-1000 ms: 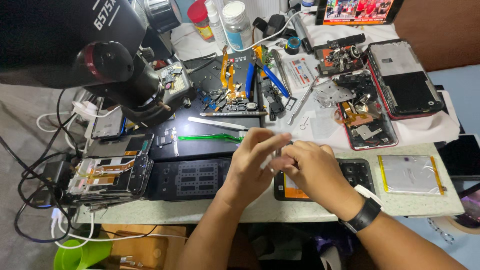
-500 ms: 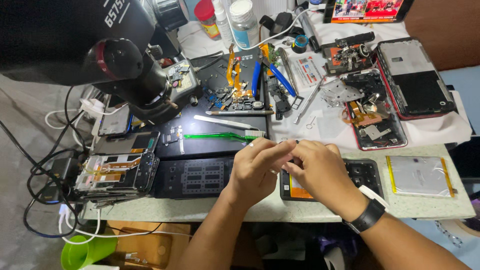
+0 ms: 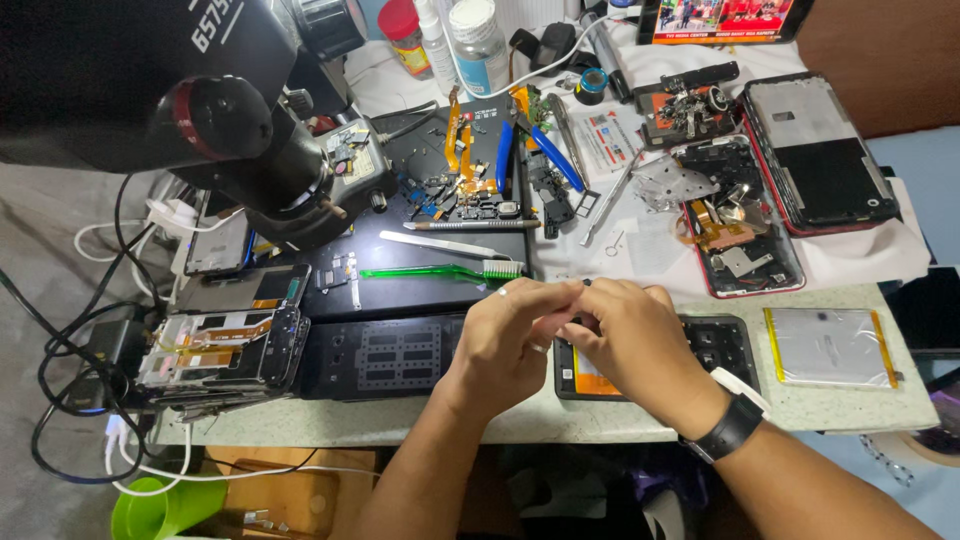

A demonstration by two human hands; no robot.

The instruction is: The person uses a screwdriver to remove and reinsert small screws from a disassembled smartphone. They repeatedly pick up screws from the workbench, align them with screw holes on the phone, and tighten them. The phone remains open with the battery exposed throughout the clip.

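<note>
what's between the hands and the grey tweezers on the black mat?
Head view: a green toothbrush lies between the tweezers and the left hand and right hand, on the black mat.

A pale speckled bench (image 3: pixel 520 420) carries the clutter. Across its middle lies a black work mat (image 3: pixel 400 290), with a green brush (image 3: pixel 440 271) and a grey flat tool (image 3: pixel 445 244) on it. At the left, opened phone frames (image 3: pixel 225 345) sit stacked near the edge, beside a tangle of black cables (image 3: pixel 70 370). At the right near edge lies a silver battery with yellow borders (image 3: pixel 828 347). A white cloth (image 3: pixel 640 230) covers the far right part, bearing a stripped red-rimmed phone (image 3: pixel 740 220) and a larger phone back (image 3: pixel 815 150). A dark opened phone (image 3: pixel 720 350) lies near the front edge, partly under the hands (image 3: pixel 570 335).
</note>
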